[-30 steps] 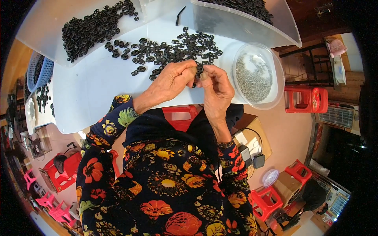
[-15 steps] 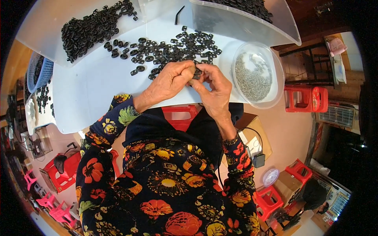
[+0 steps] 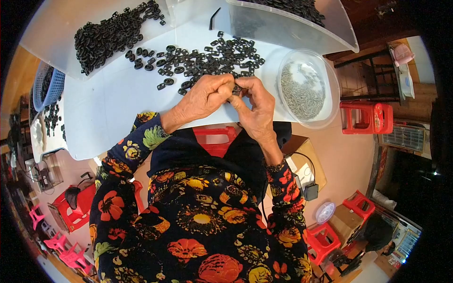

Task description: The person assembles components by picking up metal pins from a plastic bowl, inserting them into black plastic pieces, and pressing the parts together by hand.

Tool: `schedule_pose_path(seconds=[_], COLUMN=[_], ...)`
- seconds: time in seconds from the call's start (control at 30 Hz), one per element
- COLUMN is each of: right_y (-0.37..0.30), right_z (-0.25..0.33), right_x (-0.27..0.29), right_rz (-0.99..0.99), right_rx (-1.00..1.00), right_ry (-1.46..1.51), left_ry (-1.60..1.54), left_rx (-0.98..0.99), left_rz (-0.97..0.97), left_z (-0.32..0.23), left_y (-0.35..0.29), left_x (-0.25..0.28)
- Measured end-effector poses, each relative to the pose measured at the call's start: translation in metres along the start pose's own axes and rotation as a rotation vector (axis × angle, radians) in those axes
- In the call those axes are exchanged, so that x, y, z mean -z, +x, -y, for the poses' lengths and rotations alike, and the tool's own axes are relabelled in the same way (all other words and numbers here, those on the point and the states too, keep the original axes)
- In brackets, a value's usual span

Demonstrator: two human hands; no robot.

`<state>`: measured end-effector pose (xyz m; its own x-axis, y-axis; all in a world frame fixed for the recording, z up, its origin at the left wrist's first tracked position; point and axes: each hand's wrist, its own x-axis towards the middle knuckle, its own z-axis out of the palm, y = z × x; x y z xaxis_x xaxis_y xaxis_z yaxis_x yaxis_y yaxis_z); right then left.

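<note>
My left hand and my right hand meet above the near edge of the white table. Between their pinched fingertips is a small black plastic piece with holes, like a cord lock part; fingers cover much of it. Just beyond lies a loose pile of similar black two-holed pieces. To the right of my right hand stands a round clear plastic tub holding many small silvery metal pieces that look like springs.
A translucent bin at far left holds more black pieces; another bin stands at far right. A thin black rod lies between them. A blue basket sits left. Red stools stand around.
My right hand has shifted very slightly left, and the black piece has turned a little between the fingertips. The left hand stays nearly in place.
</note>
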<state>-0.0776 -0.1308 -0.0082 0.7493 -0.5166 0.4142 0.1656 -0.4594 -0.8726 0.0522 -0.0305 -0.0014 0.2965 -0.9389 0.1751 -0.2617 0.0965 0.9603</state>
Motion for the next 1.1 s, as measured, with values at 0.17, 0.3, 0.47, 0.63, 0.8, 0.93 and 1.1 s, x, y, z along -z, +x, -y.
schedule_pose_path(seconds=[0.17,0.3,0.47,0.63,0.8,0.93,1.1], right_y=[-0.0011,-0.0026,-0.0028,-0.0024,-0.0037,-0.0050,-0.0055], right_z=[0.0024,0.0036,0.0068,0.0070,0.0072,0.0084,0.0075], right_x=[0.0028,0.0016,0.0022,0.0024,0.0027,0.0034,0.0062], right_rz=[0.011,0.011,0.016,0.015,0.018,0.006,-0.002], right_rx=[-0.038,-0.067,-0.027,0.007,0.012,0.035,0.060], right_ry=[-0.032,-0.070,-0.119,-0.136,-0.141,-0.144,-0.159], left_ry=[0.017,0.009,0.021,-0.004,0.029,-0.003,0.065], left_rx=[-0.034,-0.014,-0.060,-0.073,-0.059,-0.065,-0.166], left_rz=[-0.002,0.000,0.008,0.005,0.045,0.058,0.117], left_z=[-0.0050,-0.0082,-0.0044,-0.0032,-0.0049,-0.0034,-0.0009], left_y=[0.0013,0.0011,0.0016,0.0013,0.0012,0.0020,0.0051], left_x=[-0.0014,-0.0009,-0.0017,-0.0024,0.0006,0.0001,0.0008])
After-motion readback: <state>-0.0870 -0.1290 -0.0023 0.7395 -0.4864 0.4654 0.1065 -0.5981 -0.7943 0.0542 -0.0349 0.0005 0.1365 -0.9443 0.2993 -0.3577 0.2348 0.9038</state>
